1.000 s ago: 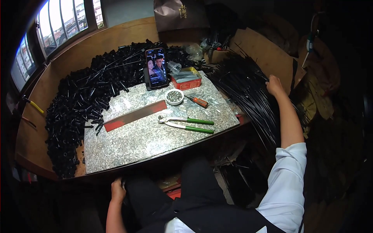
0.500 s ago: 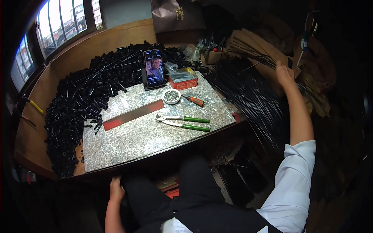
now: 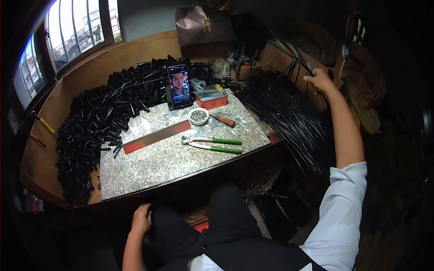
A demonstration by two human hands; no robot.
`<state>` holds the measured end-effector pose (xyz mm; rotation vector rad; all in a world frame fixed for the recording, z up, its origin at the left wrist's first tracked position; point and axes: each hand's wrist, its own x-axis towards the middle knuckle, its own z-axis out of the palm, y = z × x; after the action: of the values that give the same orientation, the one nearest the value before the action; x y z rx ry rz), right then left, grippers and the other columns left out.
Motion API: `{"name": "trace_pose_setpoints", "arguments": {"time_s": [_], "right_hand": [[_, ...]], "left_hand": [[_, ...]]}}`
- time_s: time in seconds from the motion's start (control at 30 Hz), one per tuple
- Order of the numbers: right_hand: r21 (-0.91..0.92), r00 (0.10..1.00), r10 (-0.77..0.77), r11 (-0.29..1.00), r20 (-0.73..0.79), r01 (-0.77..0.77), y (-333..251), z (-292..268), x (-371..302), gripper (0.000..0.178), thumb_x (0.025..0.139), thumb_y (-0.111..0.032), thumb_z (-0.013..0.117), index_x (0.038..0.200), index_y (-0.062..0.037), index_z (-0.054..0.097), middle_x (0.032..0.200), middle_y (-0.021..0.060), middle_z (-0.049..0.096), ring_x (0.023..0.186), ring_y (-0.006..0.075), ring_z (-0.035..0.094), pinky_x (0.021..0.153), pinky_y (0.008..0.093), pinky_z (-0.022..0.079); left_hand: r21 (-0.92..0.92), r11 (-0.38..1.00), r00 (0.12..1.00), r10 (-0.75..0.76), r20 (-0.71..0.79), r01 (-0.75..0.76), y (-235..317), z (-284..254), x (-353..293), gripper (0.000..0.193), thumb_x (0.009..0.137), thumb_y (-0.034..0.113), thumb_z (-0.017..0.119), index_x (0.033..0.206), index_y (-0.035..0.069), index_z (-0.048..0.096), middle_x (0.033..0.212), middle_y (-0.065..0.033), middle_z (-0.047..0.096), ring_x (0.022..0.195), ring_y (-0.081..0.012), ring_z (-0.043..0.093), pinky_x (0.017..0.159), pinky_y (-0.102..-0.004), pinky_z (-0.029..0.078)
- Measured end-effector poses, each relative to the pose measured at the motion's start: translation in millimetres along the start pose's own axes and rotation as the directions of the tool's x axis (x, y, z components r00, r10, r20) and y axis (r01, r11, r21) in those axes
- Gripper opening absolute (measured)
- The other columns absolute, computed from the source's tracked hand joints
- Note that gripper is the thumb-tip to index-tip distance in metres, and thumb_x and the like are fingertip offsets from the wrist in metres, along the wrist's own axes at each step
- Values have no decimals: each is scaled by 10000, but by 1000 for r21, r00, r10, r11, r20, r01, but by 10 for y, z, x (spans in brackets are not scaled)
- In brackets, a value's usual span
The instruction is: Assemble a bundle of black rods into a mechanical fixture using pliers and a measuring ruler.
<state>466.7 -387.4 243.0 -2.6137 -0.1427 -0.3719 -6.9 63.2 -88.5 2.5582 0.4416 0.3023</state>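
Far left: a heap of small black parts (image 3: 90, 126), banked along the wooden rim (image 3: 34, 158) of the bench.

Left hand (image 3: 142, 218): low, below the bench edge, beside the left thigh. Forearm near upright from the lower edge; back of the hand turned outward. Fingers look curled; the inner side is dark and turned away, so whether they hold anything cannot be told.

Speckled stone slab (image 3: 135, 174), carrying, in order: one flat metal bar (image 3: 157, 137), reddish at its left end, set aslant; one lit phone (image 3: 179, 88), propped upright; one white bowl (image 3: 199, 123) of small metal bits; one red tin (image 3: 212, 103) with thin pieces inside; one pair of green-handled pliers (image 3: 214, 148), legs apart; one orange-handled screwdriver (image 3: 226, 121), just beside the bowl.

Right of the slab: a pile of long black rods (image 3: 291, 110), fanned toward the lower right.

Far right: right hand (image 3: 322, 81), raised above the pile, arm stretched forward, white sleeve (image 3: 341, 198) rolled near the elbow, wrist turned leftward. Fingers closed around a bundle of thin dark rods (image 3: 298, 58), which slants away to the upper left.
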Motion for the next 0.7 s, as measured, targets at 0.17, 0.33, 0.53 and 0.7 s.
{"name": "trace_pose_setpoints", "arguments": {"time_s": [0.17,0.33,0.53,0.7], "right_hand": [[429,962,-186,899,201,84,-505,164,-334,287,795,-219,721,843,-24,515,632,15,488,501,75,480,395,239,386],[606,928,-300,788,222,110,-1001,401,-797,261,898,-315,613,807,-103,491,623,-53,445,465,31,394,384,190,321],[798,838,-452,602,304,36,-1465,494,-1267,276,974,-341,477,810,-120,477,673,-49,464,479,9,374,389,161,271],[815,725,-589,575,356,67,-1722,632,-1589,262,978,-311,482,792,-126,471,649,-50,445,477,14,365,397,162,265]], "left_hand": [[-102,985,990,139,-31,-142,544,-198,76,293,784,8,641,1076,9,614,1104,-188,625,1034,-351,599,900,-372,487],[-138,956,965,247,-91,-258,968,-380,208,286,783,21,671,1063,24,615,1072,-158,645,987,-316,632,856,-354,510],[-136,914,913,351,-208,-382,1251,-687,331,271,784,5,667,1049,23,615,1067,-161,648,979,-307,638,840,-350,514],[-149,913,879,306,-367,-380,1453,-944,485,329,775,46,697,1088,18,604,1141,-178,626,1058,-321,610,904,-360,475]]}}
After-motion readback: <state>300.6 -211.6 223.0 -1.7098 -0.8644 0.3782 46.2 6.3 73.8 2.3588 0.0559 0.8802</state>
